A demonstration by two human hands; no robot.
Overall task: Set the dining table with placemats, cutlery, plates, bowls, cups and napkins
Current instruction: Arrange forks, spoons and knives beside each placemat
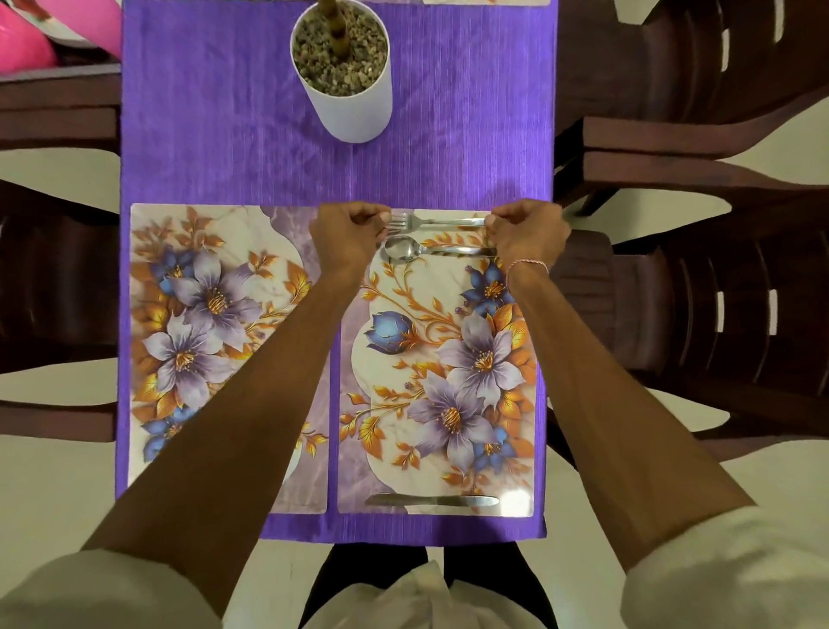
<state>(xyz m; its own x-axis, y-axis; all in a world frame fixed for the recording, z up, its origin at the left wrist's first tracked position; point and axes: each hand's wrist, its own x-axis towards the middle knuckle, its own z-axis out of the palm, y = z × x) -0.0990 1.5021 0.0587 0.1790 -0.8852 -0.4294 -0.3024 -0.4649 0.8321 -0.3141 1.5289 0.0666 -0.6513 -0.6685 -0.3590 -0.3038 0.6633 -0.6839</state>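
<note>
Two floral placemats lie side by side on the purple tablecloth (269, 157), the left placemat (202, 314) and the right placemat (439, 359). A steel fork (439, 221) lies along the far edge of the right placemat. My left hand (347, 238) pinches its tines end and my right hand (527, 235) pinches its handle end. A steel spoon (430, 249) lies just nearer than the fork, between my hands. A table knife (433, 499) rests along the near edge of the same mat.
A white pot (343, 72) filled with pebbles stands at the far middle of the table. Dark brown chairs (700, 287) flank both sides. Pink objects (27, 40) sit at the far left. Another placemat's edge (489, 2) shows at the top.
</note>
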